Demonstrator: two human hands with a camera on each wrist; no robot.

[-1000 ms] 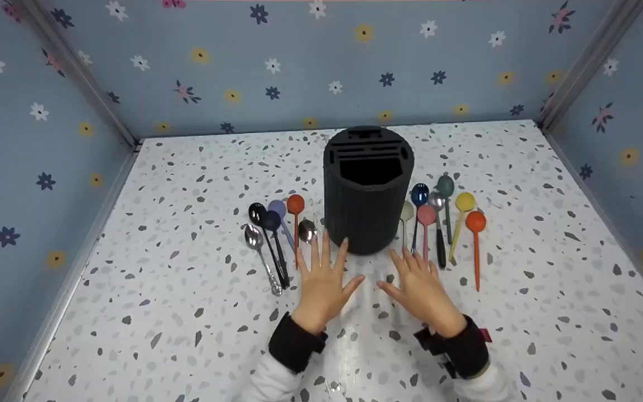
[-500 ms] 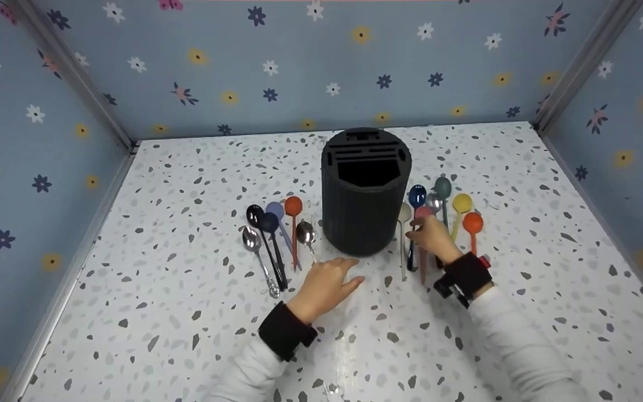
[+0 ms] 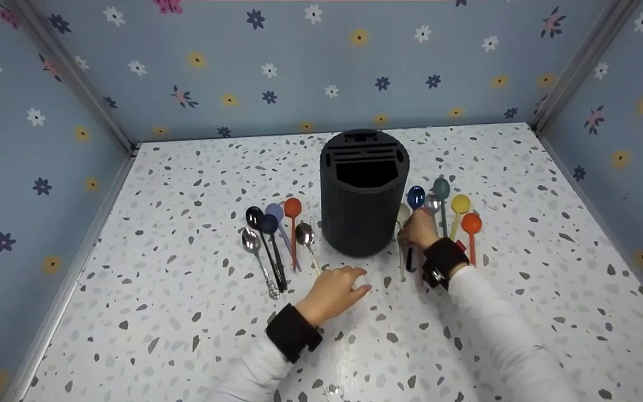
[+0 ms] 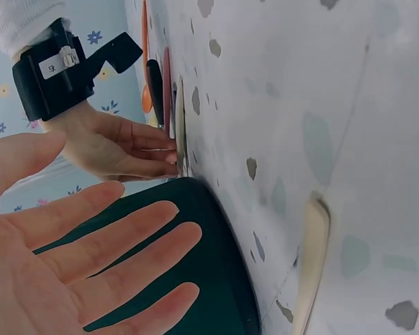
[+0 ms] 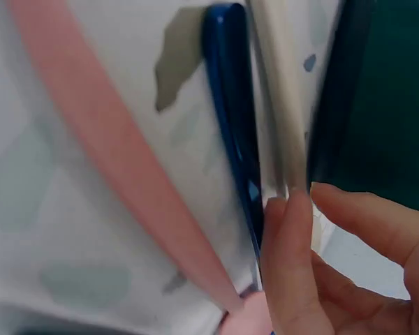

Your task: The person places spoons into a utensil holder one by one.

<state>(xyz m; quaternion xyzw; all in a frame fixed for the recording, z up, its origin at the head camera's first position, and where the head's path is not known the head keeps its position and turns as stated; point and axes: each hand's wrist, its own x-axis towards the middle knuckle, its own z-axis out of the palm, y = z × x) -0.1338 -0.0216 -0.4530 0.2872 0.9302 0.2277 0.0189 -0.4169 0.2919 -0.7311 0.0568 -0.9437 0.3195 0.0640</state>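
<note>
My right hand [image 3: 421,228] reaches down among the spoons right of the black cylindrical utensil holder [image 3: 361,223]. Its thumb and fingertips pinch the handle of a cream spoon [image 5: 283,91], which lies along the holder's side. Directly beside that handle is a blue spoon [image 5: 230,105], and farther off a pink spoon [image 5: 126,153], its bowl mostly covered by the hand in the head view. My left hand [image 3: 332,293] hovers in front of the holder, fingers extended and holding nothing. Nearest to it is a silver spoon with a cream handle [image 3: 305,234].
Left of the holder lie red [image 3: 293,207], purple [image 3: 274,211], navy [image 3: 268,223], black [image 3: 254,216] and ornate silver [image 3: 251,240] spoons. On the right lie green [image 3: 441,188], yellow [image 3: 460,204] and orange [image 3: 471,223] spoons. Patterned walls enclose the speckled table [image 3: 187,346].
My right hand has gone from lying spread before the holder to the spoons on the right, and now pinches the cream spoon. My left hand has drawn back slightly toward me.
</note>
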